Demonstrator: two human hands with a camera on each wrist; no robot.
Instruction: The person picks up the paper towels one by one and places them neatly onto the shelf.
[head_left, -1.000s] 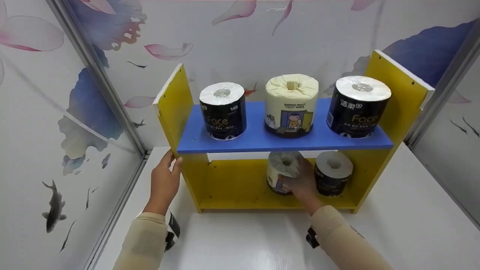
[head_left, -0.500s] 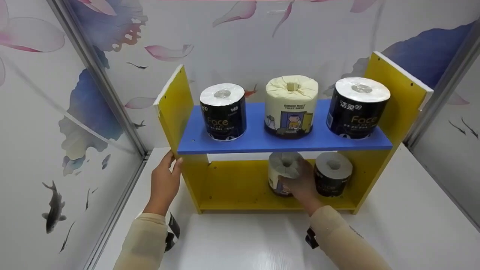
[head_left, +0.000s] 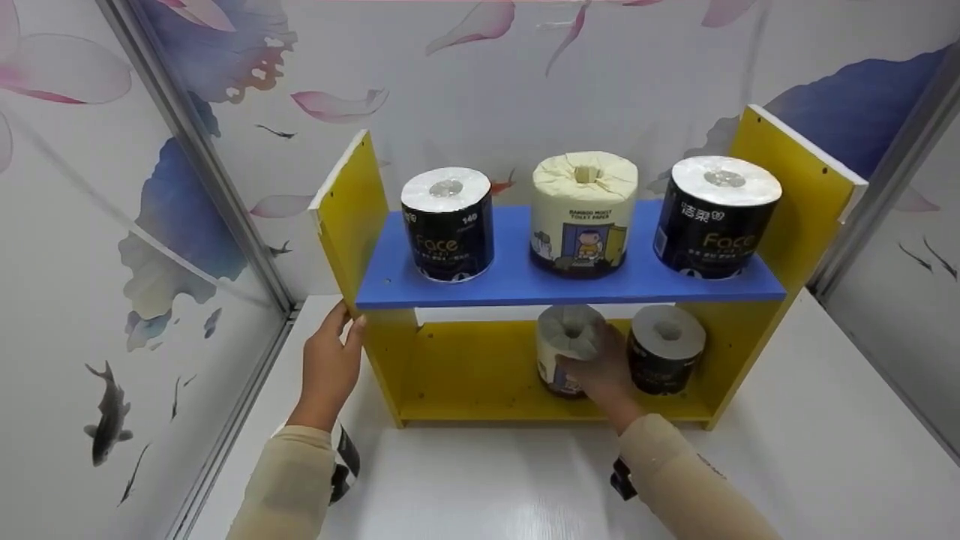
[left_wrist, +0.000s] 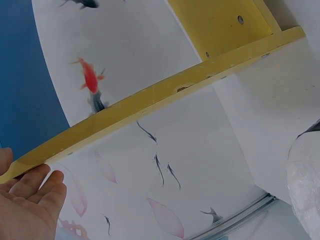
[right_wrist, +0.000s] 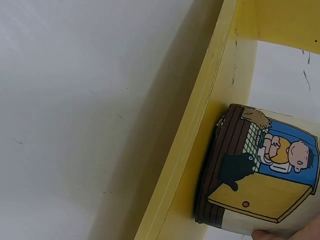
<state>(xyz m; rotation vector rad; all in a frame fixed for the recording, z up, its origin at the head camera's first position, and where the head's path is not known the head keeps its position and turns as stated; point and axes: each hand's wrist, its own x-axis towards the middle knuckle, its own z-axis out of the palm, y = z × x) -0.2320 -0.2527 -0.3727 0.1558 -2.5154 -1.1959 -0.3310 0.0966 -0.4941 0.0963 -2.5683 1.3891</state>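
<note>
A yellow shelf unit (head_left: 465,409) with a blue upper board (head_left: 510,289) stands on the white table. My left hand (head_left: 330,371) holds the front edge of its left side panel (head_left: 346,217), thumb on the inner side and fingers on the outer, as the left wrist view shows. On the lower board, my right hand (head_left: 606,367) grips a cream toilet paper roll (head_left: 555,360) from its right side. The roll stands upright, and its cartoon print (right_wrist: 280,160) fills much of the right wrist view. Just right of that hand is a black-wrapped toilet paper roll (head_left: 664,364).
Above, the blue board carries a black roll (head_left: 450,232), a cream roll (head_left: 581,217) and another black roll (head_left: 716,221). Near my left forearm a partly hidden roll (head_left: 345,465) stands on the table. A dark printed object (head_left: 622,478) shows beside my right sleeve.
</note>
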